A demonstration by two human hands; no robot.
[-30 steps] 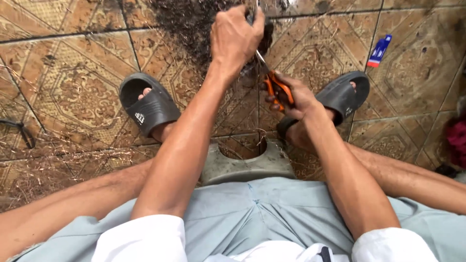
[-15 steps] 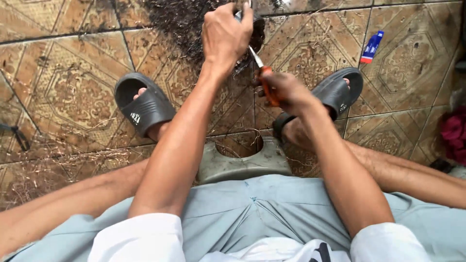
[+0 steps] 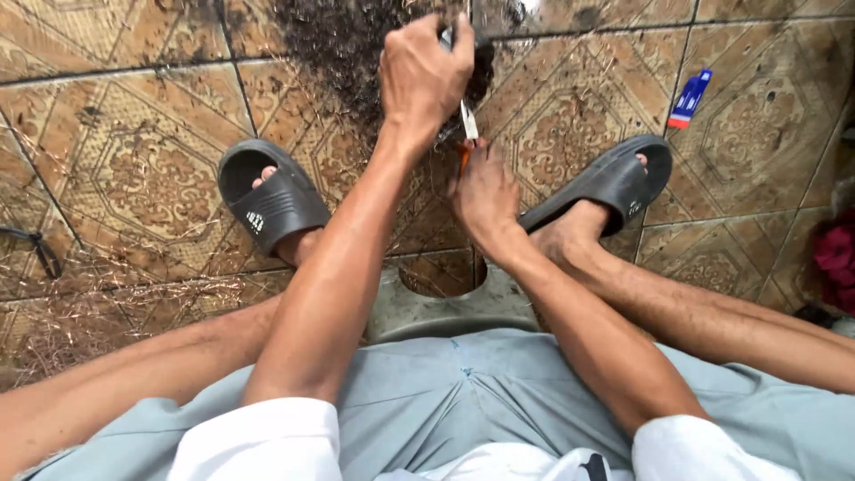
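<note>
Floor: brown patterned tiles with dark joints, strewn at the lower left with pale straw-like fibres. No tub, box or other container shows on it.

Dark pile: fine, dark clippings spread over the tiles at the top centre, under and beside the left hand.

Stool: low, grey, with a round hole in the seat; the person sits on it, knees wide.

Sandals: two dark slip-ons, one on the left foot, one on the right foot, either side of the hands.

Left hand: the grip is closed over a small dark bundle held just above the pile; what the bundle is cannot be told.

Right hand: the grip is clamped on scissors with orange handles, blades pointing up to the left hand and meeting it at the bundle.

Handling note, as a judgement: the cut would go best with the bundle pinched tight and steady, the blades closing just clear of the left fingers, and the clippings falling onto the existing pile rather than scattering.

Small packet: blue, white and red, lying flat on a tile at the upper right, well apart from the hands.

Red cloth-like item: at the right edge, partly cut off.
</note>
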